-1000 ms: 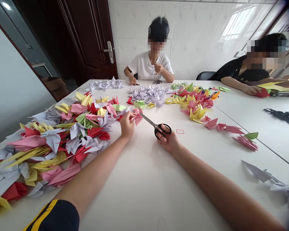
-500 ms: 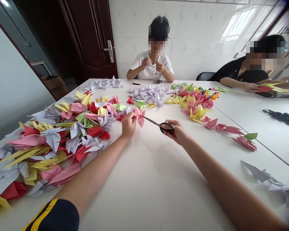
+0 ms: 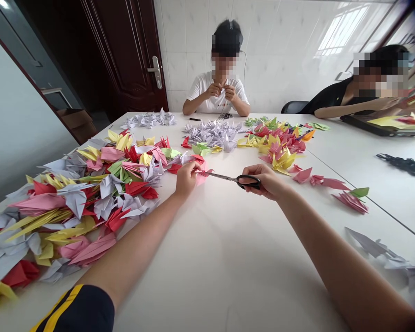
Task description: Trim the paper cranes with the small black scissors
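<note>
My left hand pinches a pink origami paper crane at the near edge of a large heap of multicoloured paper cranes. My right hand grips black-handled scissors with steel blades, held nearly level above the white table. The blade tips reach the pink crane. I cannot tell whether they are open or closed, because the paper hides them.
Smaller piles of lilac and mixed cranes lie ahead. A scattered row of cranes runs to the right. One seated person faces me, and another works at the right beside a dark strand.
My right hand has moved right and swung the scissors level, with the blades still at the pink crane. The crane now sits lower in my left hand's grip. The right-hand person has leaned away.
</note>
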Tool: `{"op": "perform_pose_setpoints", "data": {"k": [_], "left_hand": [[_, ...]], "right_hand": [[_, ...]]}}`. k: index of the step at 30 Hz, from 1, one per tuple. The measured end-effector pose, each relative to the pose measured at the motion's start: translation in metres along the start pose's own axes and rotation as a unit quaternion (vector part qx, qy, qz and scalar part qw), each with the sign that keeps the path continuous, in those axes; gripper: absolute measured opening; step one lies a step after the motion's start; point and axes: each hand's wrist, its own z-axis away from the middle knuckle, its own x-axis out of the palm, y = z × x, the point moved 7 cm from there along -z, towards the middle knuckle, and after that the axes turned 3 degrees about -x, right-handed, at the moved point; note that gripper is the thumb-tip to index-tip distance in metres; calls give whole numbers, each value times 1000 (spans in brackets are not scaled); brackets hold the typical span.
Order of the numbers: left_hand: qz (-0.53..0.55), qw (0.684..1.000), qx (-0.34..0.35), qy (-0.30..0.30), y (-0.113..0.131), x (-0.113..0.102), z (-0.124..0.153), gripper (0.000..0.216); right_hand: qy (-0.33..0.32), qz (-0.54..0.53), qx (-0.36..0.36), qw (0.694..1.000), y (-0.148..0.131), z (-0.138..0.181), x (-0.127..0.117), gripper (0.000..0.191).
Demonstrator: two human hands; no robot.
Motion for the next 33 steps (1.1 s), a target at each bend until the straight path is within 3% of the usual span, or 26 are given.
{"op": "perform_pose_setpoints", "data": {"k": [4,8,12,19,28,33], "left_hand": [[44,995,10,-90,7,15,5,18],[103,983,-8,-149,11,25,10,14],[127,974,-22,-185,13,30,12,12],[128,970,-9,-209,21,35,14,15],[64,976,24,-205,28,35,14,20],[9,978,57,-199,31,36,15,23]], "right_hand": [[29,-50,1,998,-13,9,-26,34],[-3,-9,38,999,-13,16,-46,35],[-63,29,66,995,-4,16,-43,35],[-91,21,73,993,3,12,-30,39],[-49,42,105,992,7,10,-33,34],[-59,67,103,991,-1,13,-22,31]]}}
